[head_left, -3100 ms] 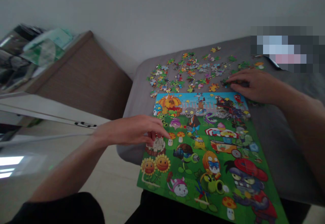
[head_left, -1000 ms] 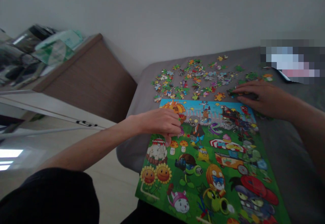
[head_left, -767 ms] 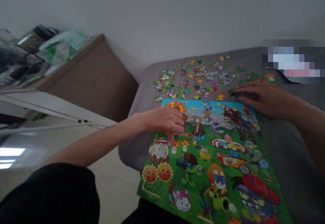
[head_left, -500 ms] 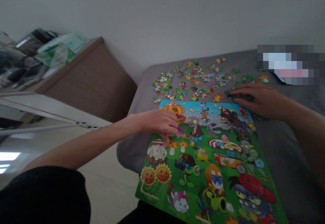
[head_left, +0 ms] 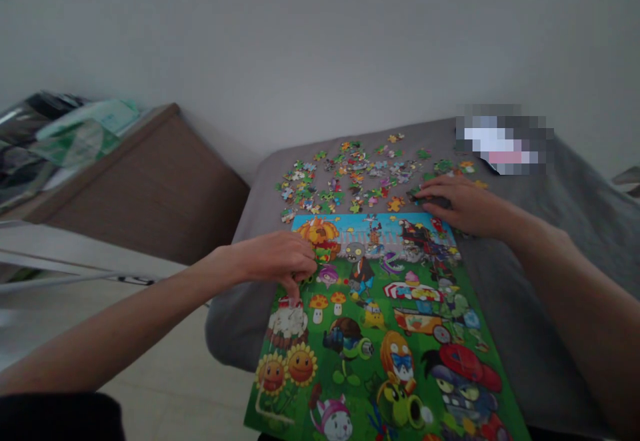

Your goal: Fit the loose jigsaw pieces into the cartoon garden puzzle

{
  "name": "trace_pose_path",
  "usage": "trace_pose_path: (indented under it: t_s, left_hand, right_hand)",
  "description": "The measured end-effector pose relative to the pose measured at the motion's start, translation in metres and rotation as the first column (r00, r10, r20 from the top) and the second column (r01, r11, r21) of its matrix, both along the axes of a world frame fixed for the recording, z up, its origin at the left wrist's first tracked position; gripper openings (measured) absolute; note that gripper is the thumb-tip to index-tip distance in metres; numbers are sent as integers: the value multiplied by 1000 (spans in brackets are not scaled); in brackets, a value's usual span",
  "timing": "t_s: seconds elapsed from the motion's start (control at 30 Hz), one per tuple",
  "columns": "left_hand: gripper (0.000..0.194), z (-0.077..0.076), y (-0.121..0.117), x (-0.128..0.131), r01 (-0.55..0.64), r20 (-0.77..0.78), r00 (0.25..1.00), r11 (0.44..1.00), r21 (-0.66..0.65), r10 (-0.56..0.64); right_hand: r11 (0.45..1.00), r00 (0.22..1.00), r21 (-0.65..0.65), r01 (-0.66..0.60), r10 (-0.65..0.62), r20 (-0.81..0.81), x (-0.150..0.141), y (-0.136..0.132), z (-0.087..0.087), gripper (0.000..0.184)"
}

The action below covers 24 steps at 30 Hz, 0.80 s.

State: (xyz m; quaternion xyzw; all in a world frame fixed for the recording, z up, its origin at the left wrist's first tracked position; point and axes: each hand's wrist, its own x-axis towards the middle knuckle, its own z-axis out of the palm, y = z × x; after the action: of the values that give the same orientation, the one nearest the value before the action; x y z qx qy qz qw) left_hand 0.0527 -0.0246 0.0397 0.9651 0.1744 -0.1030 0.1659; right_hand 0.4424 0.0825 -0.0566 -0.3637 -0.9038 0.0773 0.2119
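A colourful cartoon puzzle picture (head_left: 367,334) lies on a grey cloth surface, with green lawn, plant figures and zombies on it. Over its upper left part rests my left hand (head_left: 280,259), fingers curled and thumb pointing down to the picture; whatever they hold, if anything, is hidden. My right hand (head_left: 463,206) reaches past the upper right corner, its thumb and fingertips closed around a small dark puzzle piece (head_left: 414,195) among the loose ones. Beyond the picture's top edge many loose puzzle pieces (head_left: 357,169) are spread out.
A brown wooden cabinet (head_left: 160,181) stands to the left, with plastic bags (head_left: 83,137) on top. At the far right of the cloth surface (head_left: 240,321) lies a blurred-out object (head_left: 503,144). A pale wall (head_left: 320,47) rises behind.
The view has swung right, so everything appears further left. Both hands keep nearly the same places relative to the puzzle picture.
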Motion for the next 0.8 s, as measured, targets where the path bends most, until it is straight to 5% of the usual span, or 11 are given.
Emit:
trace_pose_path:
  t_s: [0.2, 0.37, 0.6, 0.8]
  left_hand:
    - [41, 8, 21, -18, -260, 16, 966, 962, 87, 260]
    - [28, 1, 63, -24, -601, 232, 799, 755, 263, 555]
    - [24, -30, 84, -30, -727, 433, 682, 608, 318, 589]
    - [33, -40, 83, -57, -757, 480, 649, 565, 330, 590]
  right_hand:
    - [1000, 1000, -14, 15, -15, -1, -3, -2, 4, 33]
    - [998, 1000, -48, 28, -28, -2, -2, -2, 3, 38]
    - [995, 998, -84, 52, -55, -30, 1, -2, 3, 38]
    - [996, 996, -61, 63, -67, -65, 3, -2, -4, 35]
